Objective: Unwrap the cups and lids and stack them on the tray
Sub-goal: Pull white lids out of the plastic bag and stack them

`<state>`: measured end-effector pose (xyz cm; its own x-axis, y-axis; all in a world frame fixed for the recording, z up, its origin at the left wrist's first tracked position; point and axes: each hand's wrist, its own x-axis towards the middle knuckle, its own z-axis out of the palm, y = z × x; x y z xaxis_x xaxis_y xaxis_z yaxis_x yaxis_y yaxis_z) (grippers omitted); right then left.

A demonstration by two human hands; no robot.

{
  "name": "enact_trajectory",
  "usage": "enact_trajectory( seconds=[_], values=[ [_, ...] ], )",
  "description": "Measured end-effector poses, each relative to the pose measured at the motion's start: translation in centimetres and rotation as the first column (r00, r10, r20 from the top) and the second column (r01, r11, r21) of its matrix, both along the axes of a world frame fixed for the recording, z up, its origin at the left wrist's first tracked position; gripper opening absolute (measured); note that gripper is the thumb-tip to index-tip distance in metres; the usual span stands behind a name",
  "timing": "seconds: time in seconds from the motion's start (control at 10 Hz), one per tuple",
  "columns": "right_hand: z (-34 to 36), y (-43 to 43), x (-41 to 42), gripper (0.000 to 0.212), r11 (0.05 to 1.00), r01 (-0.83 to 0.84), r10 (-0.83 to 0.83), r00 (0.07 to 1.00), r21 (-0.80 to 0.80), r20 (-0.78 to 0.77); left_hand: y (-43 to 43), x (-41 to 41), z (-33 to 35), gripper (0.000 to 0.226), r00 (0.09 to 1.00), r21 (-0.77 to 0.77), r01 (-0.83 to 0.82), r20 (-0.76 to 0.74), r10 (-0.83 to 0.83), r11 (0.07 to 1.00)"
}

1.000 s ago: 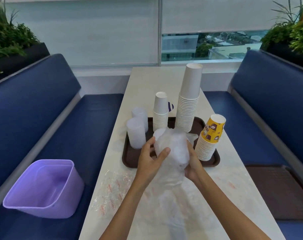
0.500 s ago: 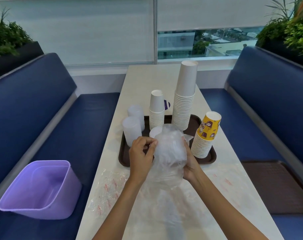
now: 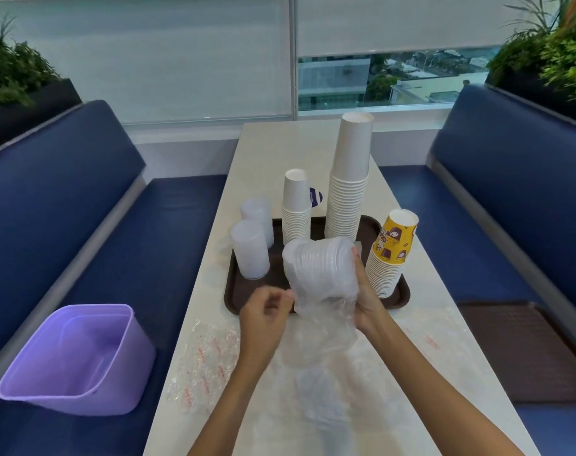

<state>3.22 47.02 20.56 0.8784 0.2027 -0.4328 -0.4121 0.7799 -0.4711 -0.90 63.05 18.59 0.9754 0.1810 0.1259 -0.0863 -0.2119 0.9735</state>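
Over the front of the dark brown plastic tray (image 3: 276, 284), tipped on its side: the stack of clear plastic lids (image 3: 316, 264), top end bare, lower end sunk in the thin clear plastic wrap (image 3: 326, 319). Closed round the stack's right side, the right grip (image 3: 367, 299), fingers firmly on the lids. Down at lower left, blurred, the left grip (image 3: 265, 312), fingers curled, pinching the loose edge of the wrap by the look of it. Sagging below the lids and trailing onto the pale marble-look worktop (image 3: 280, 149), the rest of that wrap.

On the tray, all upside down:
- at back right, the tall stack of plain white paper cups (image 3: 349, 192);
- at back middle, the shorter stack of white paper cups (image 3: 296, 209);
- at the right edge, just beside the right grip, the stack of yellow printed paper cups (image 3: 390, 258).

At the tray's left edge, two stacks of frosted translucent plastic cups (image 3: 250, 251), one behind the other.

Flat on the worktop beside the left forearm, a crumpled clear wrapper with red print (image 3: 204, 360). Over on the blue padded bench (image 3: 82, 199) at left, a lilac plastic bin (image 3: 73, 353). On the facing bench at right, a second brown tray (image 3: 523, 350).
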Motion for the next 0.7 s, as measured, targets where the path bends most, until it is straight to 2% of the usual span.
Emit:
enact_trajectory(
  seconds=[0.1, 0.2, 0.3, 0.4, 0.5, 0.6, 0.7],
  values=[
    [0.3, 0.1, -0.2, 0.041, 0.998, -0.028, 0.03, 0.999, -0.063, 0.035, -0.8, 0.8, 2.4, 0.037, 0.997, -0.123, -0.075, -0.037, 0.071, 0.989],
    [0.1, 0.4, -0.3, 0.046, 0.972, -0.055, 0.066, 0.997, -0.229, 0.042, -2.0, 1.6, 3.6, 0.093, 0.992, -0.074, 0.056, -0.111, -0.064, 0.996],
    [0.7, 0.7, -0.3, 0.047, 0.935, -0.036, 0.068, 0.994, -0.353, 0.08, -3.2, 2.0, 3.7, 0.109, 0.981, -0.033, 0.093, -0.166, -0.097, 0.995],
    [0.7, 0.7, -0.1, 0.044, 0.899, -0.001, 0.038, 0.996, -0.439, 0.076, -3.9, 2.0, 3.4, 0.105, 0.984, -0.052, 0.027, -0.177, -0.036, 0.998],
    [-0.1, 0.7, -0.5, 0.052, 0.851, -0.008, 0.041, 0.998, -0.526, 0.052, -4.3, 1.9, 3.0, 0.096, 0.985, -0.032, -0.05, -0.167, 0.044, 0.998],
    [-1.5, 1.3, 0.6, 0.058, 0.785, -0.033, 0.089, 0.994, -0.619, 0.06, -4.6, 1.9, 2.5, 0.093, 0.98, 0.058, -0.124, -0.148, 0.132, 0.991],
    [-0.9, 1.9, 0.8, 0.057, 0.734, -0.098, 0.029, 0.993, -0.672, -0.113, -4.6, 1.7, 2.2, 0.094, 0.976, 0.162, -0.179, -0.098, 0.196, 0.97]
  ],
)
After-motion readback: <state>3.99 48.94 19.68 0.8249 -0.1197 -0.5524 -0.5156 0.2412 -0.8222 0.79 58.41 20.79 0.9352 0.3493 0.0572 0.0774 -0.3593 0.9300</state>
